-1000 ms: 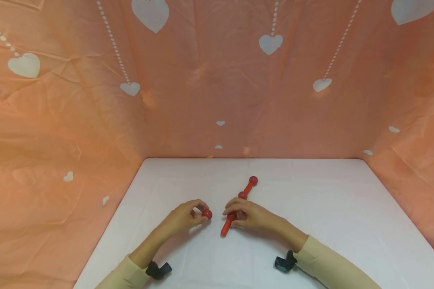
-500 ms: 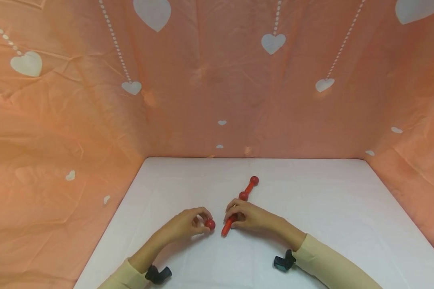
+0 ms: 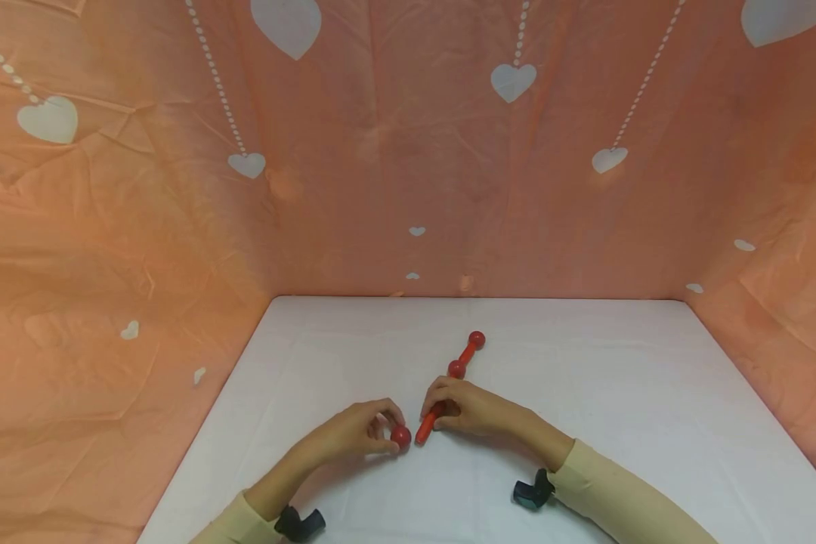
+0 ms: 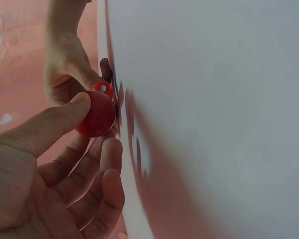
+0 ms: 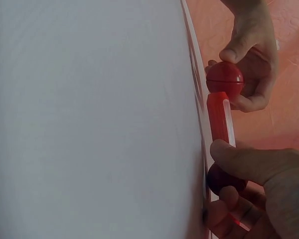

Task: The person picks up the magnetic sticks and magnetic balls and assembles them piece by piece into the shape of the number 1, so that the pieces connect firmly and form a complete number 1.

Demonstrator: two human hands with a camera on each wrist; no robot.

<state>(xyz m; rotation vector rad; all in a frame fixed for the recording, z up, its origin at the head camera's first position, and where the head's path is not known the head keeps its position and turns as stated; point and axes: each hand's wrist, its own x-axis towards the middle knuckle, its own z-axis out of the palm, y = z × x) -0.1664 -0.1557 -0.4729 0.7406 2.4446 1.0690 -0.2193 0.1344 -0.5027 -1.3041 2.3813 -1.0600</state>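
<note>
My left hand [image 3: 357,432] pinches a glossy red ball [image 3: 400,437] between thumb and fingers, low over the white table. In the right wrist view a seam runs round the ball [image 5: 225,79]. My right hand [image 3: 472,406] grips a chain of red rods and balls around one dark red ball [image 5: 224,180], which the fingers partly hide. The near red rod [image 3: 425,429] points toward the left hand's ball, and its round end [image 4: 103,88] shows a pale centre in the left wrist view. Beyond the right hand the chain goes on to a middle ball [image 3: 456,369] and a far end ball [image 3: 477,339].
The white tabletop [image 3: 585,363] spreads around both hands. Orange cloth [image 3: 381,151] with white hearts stands behind and along the sides. Dark wrist cameras [image 3: 534,491] sit at both sleeve cuffs.
My left hand has carried its red ball nearer to me and rightward, close to the near rod's end. The right hand and the chain have hardly moved.
</note>
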